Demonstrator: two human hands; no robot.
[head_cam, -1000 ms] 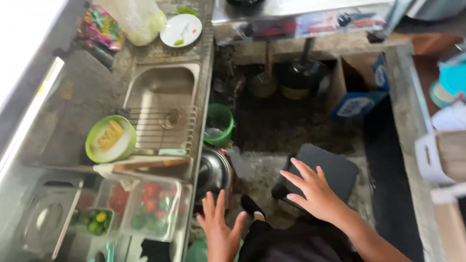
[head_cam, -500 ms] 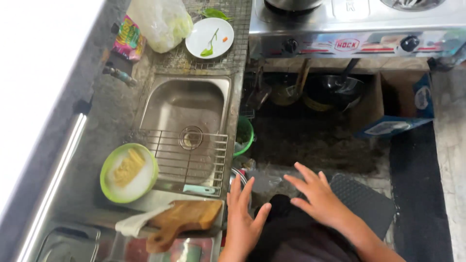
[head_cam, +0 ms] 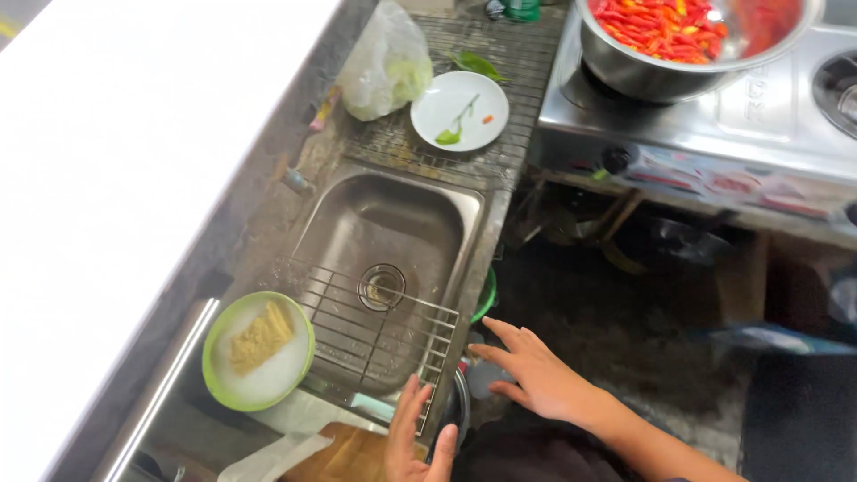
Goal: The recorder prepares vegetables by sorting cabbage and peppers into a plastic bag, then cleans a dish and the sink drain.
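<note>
My left hand (head_cam: 412, 436) rests with fingers spread on the front edge of the steel sink (head_cam: 393, 234), beside a wire rack (head_cam: 379, 326) laid across the basin. My right hand (head_cam: 533, 375) hovers open just right of the sink's front corner, above the dark floor, holding nothing. A green bowl (head_cam: 259, 352) with a yellowish block in it sits at the sink's left front. A wooden cutting board (head_cam: 344, 455) lies just below my left hand.
A white plate (head_cam: 460, 109) with green scraps and a plastic bag (head_cam: 386, 62) sit behind the sink. A steel pan of red chillies (head_cam: 687, 36) stands on the gas stove (head_cam: 714, 116) at the upper right. Pots lie in the dark space under the stove.
The view has tilted up toward the stove and the pan of chillies. Both hands have risen from the floor area toward the sink's front edge; the left one now touches it.
</note>
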